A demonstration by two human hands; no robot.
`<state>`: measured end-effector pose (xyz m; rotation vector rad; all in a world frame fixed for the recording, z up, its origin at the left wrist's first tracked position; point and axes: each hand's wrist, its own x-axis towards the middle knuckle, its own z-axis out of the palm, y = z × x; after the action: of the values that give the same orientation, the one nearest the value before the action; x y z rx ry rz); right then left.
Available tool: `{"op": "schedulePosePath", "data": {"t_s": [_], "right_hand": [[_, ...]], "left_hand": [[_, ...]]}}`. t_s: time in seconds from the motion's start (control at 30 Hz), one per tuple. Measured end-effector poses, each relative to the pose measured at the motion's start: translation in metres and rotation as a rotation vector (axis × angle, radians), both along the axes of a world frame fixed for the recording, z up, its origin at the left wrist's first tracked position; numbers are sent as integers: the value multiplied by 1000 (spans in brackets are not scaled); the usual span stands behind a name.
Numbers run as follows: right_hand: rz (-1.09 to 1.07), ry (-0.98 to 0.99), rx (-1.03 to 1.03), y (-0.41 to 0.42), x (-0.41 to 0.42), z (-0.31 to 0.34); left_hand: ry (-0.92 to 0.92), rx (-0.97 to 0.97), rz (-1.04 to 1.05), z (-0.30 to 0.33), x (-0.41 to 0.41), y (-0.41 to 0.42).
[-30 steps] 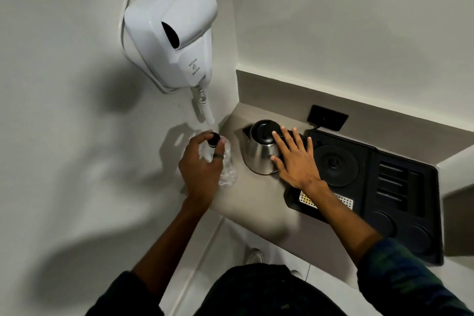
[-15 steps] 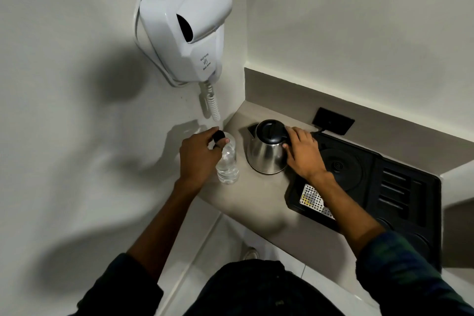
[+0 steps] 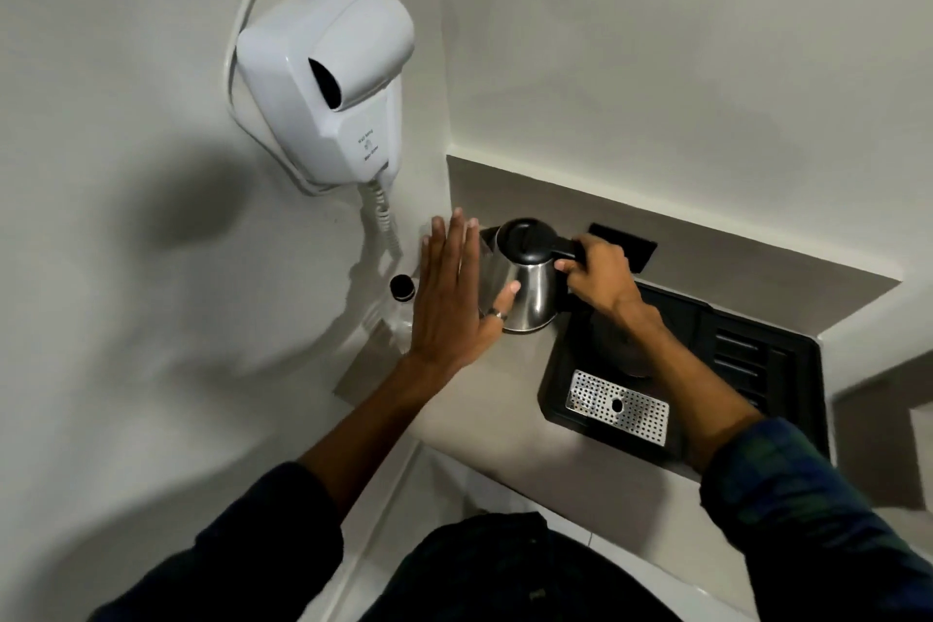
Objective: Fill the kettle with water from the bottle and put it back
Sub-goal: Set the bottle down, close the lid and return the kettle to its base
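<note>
**Right hand gripping the kettle handle, left hand off the bottle**

The steel kettle [image 3: 525, 290] is standing on the grey tabletop [image 3: 484, 399], in the corner near the wall, just beside the left edge of the black tray [image 3: 580, 399]. Its black lid [image 3: 525, 240] is sitting closed on top, so I cannot tell if any water is inside. The body is shiny metal, wider at the bottom, and it is reflecting the hand next to it. The water bottle [image 3: 402, 288] is standing upright to the left of the kettle, close to the wall, with its black cap on; most of its clear body is hidden behind the left hand [image 3: 454, 298], so its level is not visible. In the tray, a perforated metal drip plate [image 3: 618, 407] is lying at the front.

The right hand [image 3: 598, 275] is wrapping closed around the black kettle handle [image 3: 568, 250]. The left hand is spread flat with the fingers straight and wide, holding nothing; the thumb with a ring is lying against the kettle side.

Half a second ago the left hand was holding the bottle at the cap; now it has released it and is opening toward the kettle. The right hand, which was resting at the kettle's side, has now closed on the handle. The kettle and the bottle are keeping the same places on the tabletop. A white wall hair dryer [image 3: 328, 81] is hanging above.
</note>
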<state>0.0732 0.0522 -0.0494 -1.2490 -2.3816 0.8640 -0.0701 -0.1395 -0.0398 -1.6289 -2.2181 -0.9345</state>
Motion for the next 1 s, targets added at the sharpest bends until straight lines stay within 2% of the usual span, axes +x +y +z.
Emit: {"op": "schedulePosePath", "data": {"t_s": [0.27,0.4,0.6,0.77,1.0], "right_hand": [[-174,19,110,25,95,38],[-239,-8,86,25,141,32],[-283,-40,-6,28,185,7],[-266,-34,-23,34,196,7],[-168,-46,74,32,177,9]], "left_hand": [[137,-223,-156,-13,-1,82],[194,-340,-230,-13,2,112],[234,-383,-273,-7,6,139],[253,-389,-307,-10,8,149],[273,-405,-337,-18,17,157]]}}
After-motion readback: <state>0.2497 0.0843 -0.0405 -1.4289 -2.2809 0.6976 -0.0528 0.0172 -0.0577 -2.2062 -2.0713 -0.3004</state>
